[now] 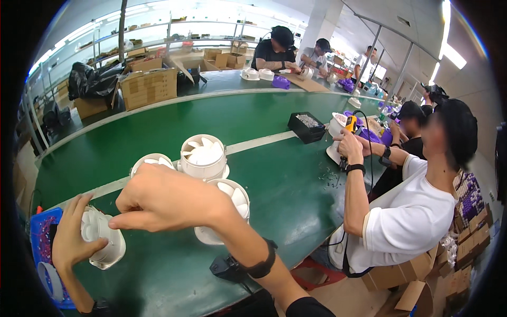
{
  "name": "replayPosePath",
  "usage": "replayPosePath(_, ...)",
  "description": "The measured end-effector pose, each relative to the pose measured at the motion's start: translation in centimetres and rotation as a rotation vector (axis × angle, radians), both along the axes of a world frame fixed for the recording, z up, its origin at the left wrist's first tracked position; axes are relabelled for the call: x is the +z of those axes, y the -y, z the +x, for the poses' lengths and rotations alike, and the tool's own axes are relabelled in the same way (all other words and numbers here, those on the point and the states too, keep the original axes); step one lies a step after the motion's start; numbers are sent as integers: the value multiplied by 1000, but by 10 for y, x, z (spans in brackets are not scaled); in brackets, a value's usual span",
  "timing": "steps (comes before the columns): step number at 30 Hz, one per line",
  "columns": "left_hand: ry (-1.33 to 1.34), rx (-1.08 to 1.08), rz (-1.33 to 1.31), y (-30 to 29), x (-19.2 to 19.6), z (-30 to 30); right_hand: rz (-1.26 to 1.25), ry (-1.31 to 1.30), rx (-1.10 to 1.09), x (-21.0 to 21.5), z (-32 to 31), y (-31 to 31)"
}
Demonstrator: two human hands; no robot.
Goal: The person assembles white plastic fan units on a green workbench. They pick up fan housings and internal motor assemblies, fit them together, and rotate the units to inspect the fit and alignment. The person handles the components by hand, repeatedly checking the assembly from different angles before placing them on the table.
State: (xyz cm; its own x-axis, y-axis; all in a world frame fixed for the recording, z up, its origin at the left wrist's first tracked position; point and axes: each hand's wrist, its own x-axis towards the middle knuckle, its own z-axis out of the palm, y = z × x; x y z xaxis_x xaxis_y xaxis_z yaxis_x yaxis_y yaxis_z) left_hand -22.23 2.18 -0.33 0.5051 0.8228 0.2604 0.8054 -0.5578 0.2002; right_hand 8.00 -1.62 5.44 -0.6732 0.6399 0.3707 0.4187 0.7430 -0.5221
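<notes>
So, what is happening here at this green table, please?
A person is working on a white round fan housing at a long green table. Their left hand grips it on the table, and the right hand reaches across to its top with pinched fingers. Three more white fan housings stand just behind. To the right, a co-worker in a white shirt presses a yellow power tool onto another white part. More people work at the far end.

One head-worn fisheye view looks down and forward from close above the hands. It faces along the green surface (174, 127), whose straight edges bend near the rim.
</notes>
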Motion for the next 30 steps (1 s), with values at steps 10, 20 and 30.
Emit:
replayPosePath(10,531,-38,-273,-10,-62,-50,233,-251,36,-1,-1,3)
replayPosePath(20,897,-22,-200,-6,-26,-22,278,-351,-42,-9,-14,-6)
replayPosePath(30,912,-232,-59,12,59,62,108,-397,-119,-13,-20,-6)
